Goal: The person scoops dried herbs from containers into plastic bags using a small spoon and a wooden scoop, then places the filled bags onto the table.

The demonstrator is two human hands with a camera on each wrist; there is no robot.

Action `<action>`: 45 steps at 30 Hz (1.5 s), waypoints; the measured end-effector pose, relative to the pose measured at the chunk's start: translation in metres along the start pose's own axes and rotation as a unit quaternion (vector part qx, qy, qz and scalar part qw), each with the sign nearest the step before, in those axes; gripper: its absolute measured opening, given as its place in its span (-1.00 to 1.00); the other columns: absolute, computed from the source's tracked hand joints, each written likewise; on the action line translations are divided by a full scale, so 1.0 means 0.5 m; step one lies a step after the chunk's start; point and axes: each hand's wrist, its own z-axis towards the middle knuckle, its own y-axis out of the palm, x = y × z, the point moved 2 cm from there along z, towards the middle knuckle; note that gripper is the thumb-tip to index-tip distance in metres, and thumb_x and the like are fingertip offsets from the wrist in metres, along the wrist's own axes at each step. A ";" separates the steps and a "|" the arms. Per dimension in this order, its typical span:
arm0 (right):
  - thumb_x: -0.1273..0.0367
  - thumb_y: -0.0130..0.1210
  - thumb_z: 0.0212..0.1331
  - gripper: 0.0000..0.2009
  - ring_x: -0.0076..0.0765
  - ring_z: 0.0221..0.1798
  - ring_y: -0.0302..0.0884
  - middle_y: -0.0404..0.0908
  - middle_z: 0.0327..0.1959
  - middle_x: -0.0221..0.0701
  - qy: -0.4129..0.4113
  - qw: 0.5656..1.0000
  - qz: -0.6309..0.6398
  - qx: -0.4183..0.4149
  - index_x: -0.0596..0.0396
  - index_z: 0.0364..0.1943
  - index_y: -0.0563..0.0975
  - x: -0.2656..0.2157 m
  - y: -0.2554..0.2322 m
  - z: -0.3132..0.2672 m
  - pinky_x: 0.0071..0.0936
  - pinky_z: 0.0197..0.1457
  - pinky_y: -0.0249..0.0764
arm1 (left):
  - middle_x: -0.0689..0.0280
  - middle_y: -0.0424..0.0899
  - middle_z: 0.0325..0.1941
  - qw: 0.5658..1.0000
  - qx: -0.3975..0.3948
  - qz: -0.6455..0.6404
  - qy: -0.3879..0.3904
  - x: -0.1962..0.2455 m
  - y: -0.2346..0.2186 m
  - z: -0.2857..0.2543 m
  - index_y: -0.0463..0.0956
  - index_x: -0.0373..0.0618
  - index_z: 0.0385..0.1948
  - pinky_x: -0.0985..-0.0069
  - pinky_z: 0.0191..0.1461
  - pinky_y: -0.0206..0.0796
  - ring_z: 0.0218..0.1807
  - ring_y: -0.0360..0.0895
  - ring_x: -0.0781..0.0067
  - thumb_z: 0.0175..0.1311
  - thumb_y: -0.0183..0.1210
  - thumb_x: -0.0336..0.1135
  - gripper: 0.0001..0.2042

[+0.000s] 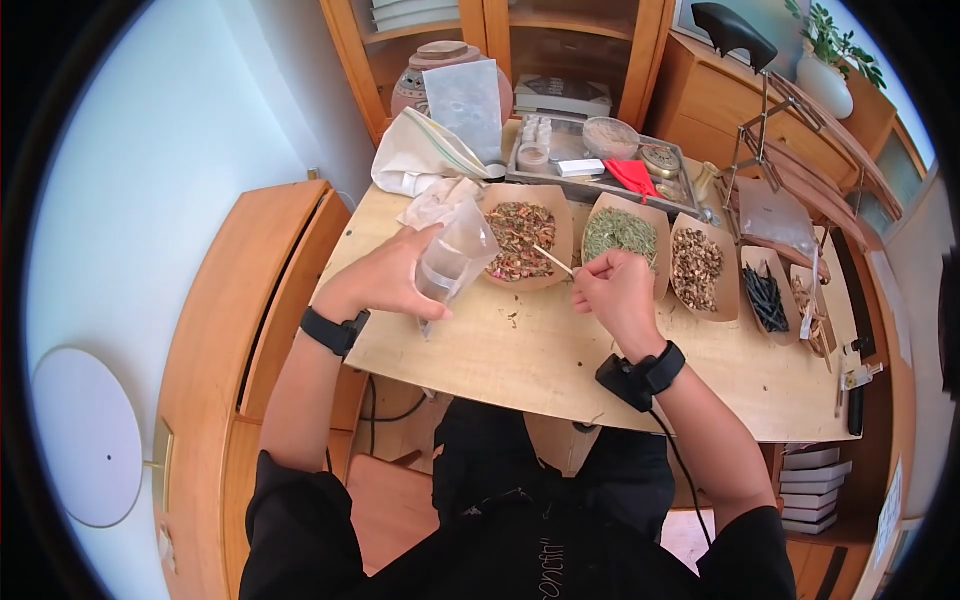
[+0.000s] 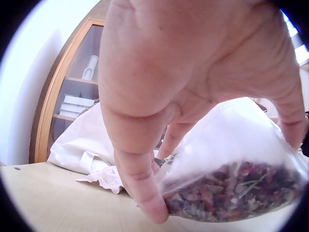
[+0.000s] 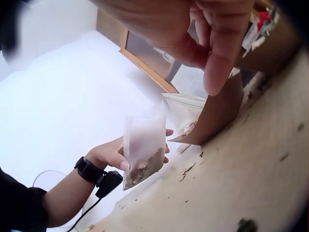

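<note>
My left hand (image 1: 388, 270) grips a clear plastic bag (image 1: 462, 255) above the table, thumb on the near side. In the left wrist view the bag (image 2: 231, 193) holds a dried mix of reddish and green bits at its bottom. My right hand (image 1: 618, 295) pinches a thin pale stick (image 1: 553, 261), whose far end lies over the paper tray of mixed dried flowers (image 1: 522, 240). The right wrist view shows the fingers (image 3: 219, 72) curled near a tray's brown side (image 3: 212, 116); the stick cannot be made out there.
To the right stand trays of green herbs (image 1: 620, 235), brown pieces (image 1: 697, 270) and dark strips (image 1: 765, 298). Behind are a grey tray (image 1: 520, 175) with small items, a white zip bag (image 1: 420, 155) and a patterned jar (image 1: 408, 90). Crumbs (image 1: 513, 318) lie on the table.
</note>
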 end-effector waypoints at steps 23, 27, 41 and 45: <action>0.49 0.14 0.21 -0.87 -0.35 -0.44 0.65 0.63 -0.42 -0.18 0.093 0.966 0.241 -0.007 0.34 -0.36 0.51 0.000 0.001 -0.010 -0.51 -0.33 0.66 | -0.16 0.41 0.05 1.000 0.004 0.004 0.013 0.000 0.000 0.005 0.13 -0.31 0.30 0.37 0.25 0.20 0.15 0.34 -0.02 -0.30 0.38 -0.03 0.00; 0.48 0.15 0.21 -0.86 -0.39 -0.43 0.65 0.64 -0.42 -0.21 0.014 0.974 0.223 -0.021 0.34 -0.35 0.51 -0.056 -0.019 -0.031 -0.54 -0.33 0.64 | -0.07 0.38 0.13 1.000 -0.023 -0.001 -0.008 0.015 -0.007 0.012 0.16 -0.22 0.30 0.30 0.28 0.15 0.19 0.30 -0.01 -0.31 0.41 -0.07 -0.02; 0.53 0.14 -0.02 -0.89 -0.45 -0.65 0.61 0.60 -0.68 -0.28 -0.030 1.000 -0.007 0.002 0.33 -0.57 0.52 -0.085 -0.057 -0.028 -0.57 -0.58 0.54 | -0.03 0.32 0.23 0.999 -0.041 -0.011 -0.018 0.014 0.000 0.014 0.13 -0.18 0.33 0.28 0.35 0.08 0.28 0.24 0.00 -0.31 0.45 -0.08 0.01; 0.53 0.14 -0.02 -0.89 -0.45 -0.63 0.62 0.59 -0.67 -0.27 -0.004 1.000 -0.030 0.000 0.34 -0.58 0.51 -0.074 -0.036 -0.028 -0.56 -0.57 0.55 | -0.08 0.46 0.03 1.000 -0.001 -0.010 0.014 0.009 0.005 0.009 0.19 -0.28 0.27 0.35 0.23 0.20 0.11 0.35 0.03 -0.30 0.41 -0.05 -0.04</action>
